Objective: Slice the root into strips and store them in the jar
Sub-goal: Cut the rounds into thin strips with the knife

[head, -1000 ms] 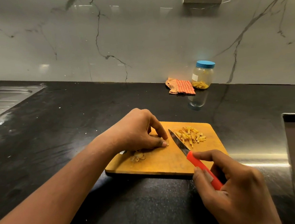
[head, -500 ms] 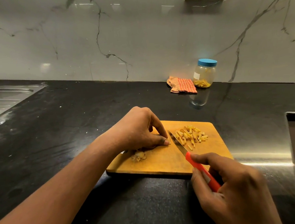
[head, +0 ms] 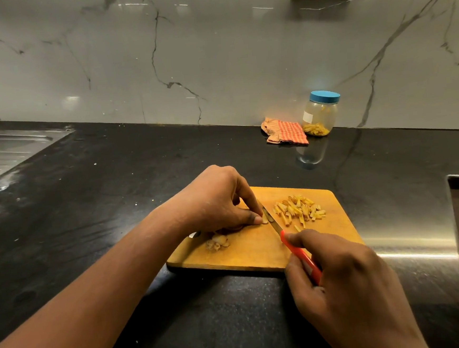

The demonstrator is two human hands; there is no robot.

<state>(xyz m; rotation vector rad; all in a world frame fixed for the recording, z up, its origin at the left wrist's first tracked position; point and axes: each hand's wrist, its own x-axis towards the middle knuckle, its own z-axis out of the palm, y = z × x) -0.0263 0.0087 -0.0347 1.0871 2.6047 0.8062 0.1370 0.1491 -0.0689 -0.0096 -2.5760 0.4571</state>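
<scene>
Head view: on the cutting board (head: 251, 254) mid-bench (head: 114, 196), the left hand (head: 217, 202) has its grip clamped on the root piece (head: 265, 220), fingertips touching the knife (head: 300, 254) blade. The right hand (head: 350, 288), at 5 o'clock, has its grip closed round the red handle. Cut strips (head: 298, 209) lie at the board's 2 o'clock. The lidded jar (head: 319, 114) stands at 1 o'clock against the wall, beside a checked cloth (head: 285, 133).

- My left hand (head: 217, 202) reaches in from 8 o'clock on a bare forearm, knuckles arched up and fingers curled, with thumb and forefinger tips pinning the root (head: 265, 220).
- My right hand (head: 349, 282) comes in from 5 o'clock, wrapped round the knife (head: 305, 260), forefinger stretched along its top toward 10 o'clock.
</scene>
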